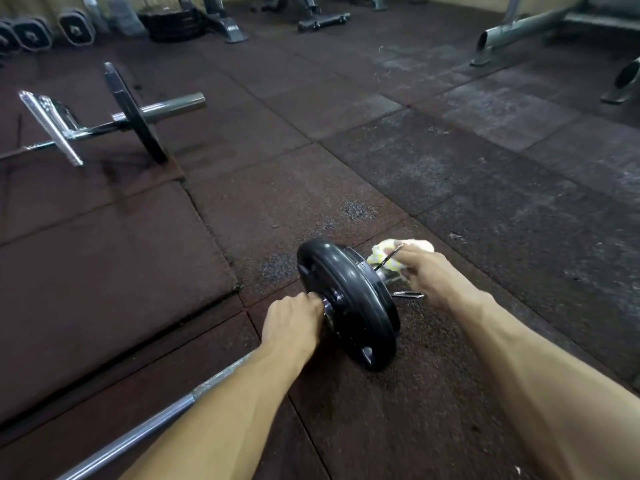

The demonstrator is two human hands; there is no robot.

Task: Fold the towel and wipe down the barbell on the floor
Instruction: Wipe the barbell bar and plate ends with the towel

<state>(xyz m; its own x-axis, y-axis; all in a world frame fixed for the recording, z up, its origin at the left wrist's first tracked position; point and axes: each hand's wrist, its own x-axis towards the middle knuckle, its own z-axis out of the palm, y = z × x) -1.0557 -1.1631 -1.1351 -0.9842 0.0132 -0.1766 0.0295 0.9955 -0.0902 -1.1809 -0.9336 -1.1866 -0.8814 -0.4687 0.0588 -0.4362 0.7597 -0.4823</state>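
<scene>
A steel barbell (145, 427) lies on the rubber floor, running from the lower left up to a black weight plate (349, 299) near the middle. My left hand (294, 323) grips the bar right against the plate's near face. Beyond the plate, my right hand (433, 275) holds a bunched pale yellow-white towel (391, 254) against the bar's sleeve end. A spring collar (408, 294) with thin metal handles sits on that sleeve, partly under my right hand. The sleeve itself is mostly hidden by the towel and plate.
A second bar (162, 107) with a black plate and a chrome handle lies at the upper left. Dumbbells (31, 34) line the far left wall. Machine bases and bench frames (519, 29) stand along the back and right. Dark rubber tiles cover the floor.
</scene>
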